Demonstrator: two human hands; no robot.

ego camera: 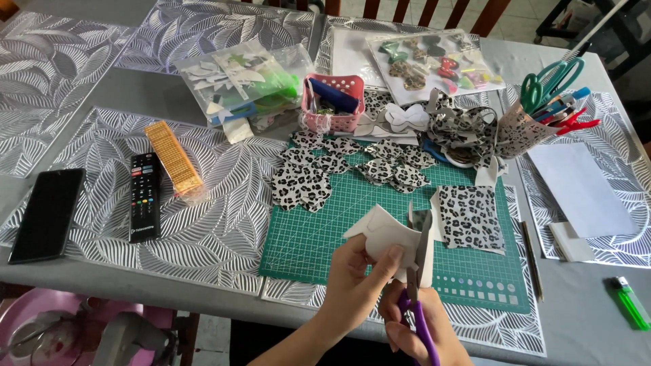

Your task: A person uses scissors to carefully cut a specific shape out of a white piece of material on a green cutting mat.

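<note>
Our left hand [356,278] pinches white cutout [386,234]; right hand [424,329] grips purple scissors [417,298], blades in cutout, over green cutting mat [312,237] w/ leopard-print pieces [305,179].

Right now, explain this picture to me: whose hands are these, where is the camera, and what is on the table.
There is no machine, only a person filmed by a camera worn on their head, looking down. The left hand holds a white cut piece. The right hand works purple-handled scissors into it. Below lies a green cutting mat with leopard-print pieces and a leopard-print sheet. To the left lie a phone and a remote; far right, a green lighter.
</note>
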